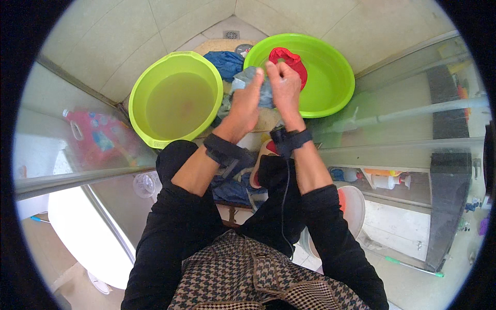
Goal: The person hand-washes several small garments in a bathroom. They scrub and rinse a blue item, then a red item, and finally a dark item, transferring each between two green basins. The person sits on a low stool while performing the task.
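A wet grey-blue cloth [265, 95] is bunched up between my two hands, over the floor between two green basins. My left hand [247, 104] grips its left side, thumb pointing up. On its right side my right hand [285, 87] is closed in a fist, blurred a little. Behind the right hand, a red cloth [298, 71] lies at the near-left part of the round green basin [333, 104], which holds some water. The yellow-green basin [141, 116] on the left contains murky water [182, 104]. A dark blue cloth [223, 64] rests on the floor between the basins.
Glass panels flank me; behind the left one stands a pink detergent bottle [95, 131]. A floor drain [231, 35] lies in the far corner. More blue cloth [230, 192] is below my legs. A white bucket [354, 209] stands by my right arm.
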The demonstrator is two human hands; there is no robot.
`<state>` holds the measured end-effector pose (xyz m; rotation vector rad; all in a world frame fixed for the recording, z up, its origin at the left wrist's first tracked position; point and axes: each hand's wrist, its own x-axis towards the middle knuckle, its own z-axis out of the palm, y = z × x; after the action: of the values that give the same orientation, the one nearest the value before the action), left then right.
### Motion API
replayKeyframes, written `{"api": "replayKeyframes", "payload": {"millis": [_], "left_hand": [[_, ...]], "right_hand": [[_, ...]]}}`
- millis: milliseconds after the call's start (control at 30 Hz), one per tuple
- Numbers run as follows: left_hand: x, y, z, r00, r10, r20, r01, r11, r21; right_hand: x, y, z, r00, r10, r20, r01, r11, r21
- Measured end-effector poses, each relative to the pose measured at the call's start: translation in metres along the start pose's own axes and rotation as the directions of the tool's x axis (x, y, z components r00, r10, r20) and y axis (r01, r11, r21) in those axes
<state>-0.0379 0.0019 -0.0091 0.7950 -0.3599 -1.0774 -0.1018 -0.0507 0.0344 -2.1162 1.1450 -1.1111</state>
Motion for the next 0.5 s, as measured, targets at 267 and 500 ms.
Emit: {"api": "replayKeyframes", "payload": {"millis": [267, 500], "left_hand": [[-0.007, 0.006, 0.001, 0.997, 0.041, 0.069, -0.054, 0.981, 0.188], [0.01, 0.027, -0.004, 0.997, -0.06, 0.043, 0.048, 0.973, 0.225]], "right_hand": [[0.005, 0.023, 0.0, 0.983, 0.18, -0.017, -0.181, 0.978, -0.1], [0.013, 0.051, -0.026, 0.844, 0.169, 0.509, -0.314, 0.925, 0.213]]}}
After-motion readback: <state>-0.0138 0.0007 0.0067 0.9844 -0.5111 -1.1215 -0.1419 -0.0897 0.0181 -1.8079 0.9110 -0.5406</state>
